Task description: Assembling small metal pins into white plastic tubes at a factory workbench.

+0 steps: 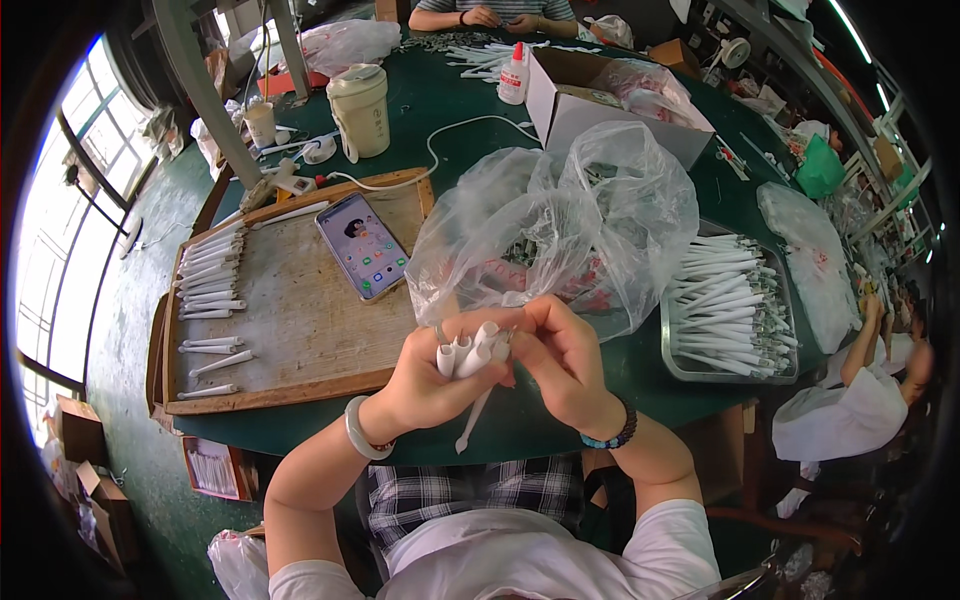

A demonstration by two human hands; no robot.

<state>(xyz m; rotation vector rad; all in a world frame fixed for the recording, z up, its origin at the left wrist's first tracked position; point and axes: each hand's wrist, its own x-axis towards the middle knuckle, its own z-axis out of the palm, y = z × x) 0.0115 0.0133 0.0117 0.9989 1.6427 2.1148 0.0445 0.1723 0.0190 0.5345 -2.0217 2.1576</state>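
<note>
Well, from afar I saw the bare left hand (425, 374) wrapped round thin, hollow white tubes (471, 361) by the dark-green table's (325, 420) edge, the bare right hand (562, 368) pinching beside their ends; they seemed light, stiff, slippery, best held mid-length.

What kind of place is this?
Probably a small hand-assembly workshop: slim white plastic-looking tubes lie in a shallow wood-framed tray, more similar white pieces fill a rectangular container, and another person in a striped grey shirt sits across the dark green table.
</note>
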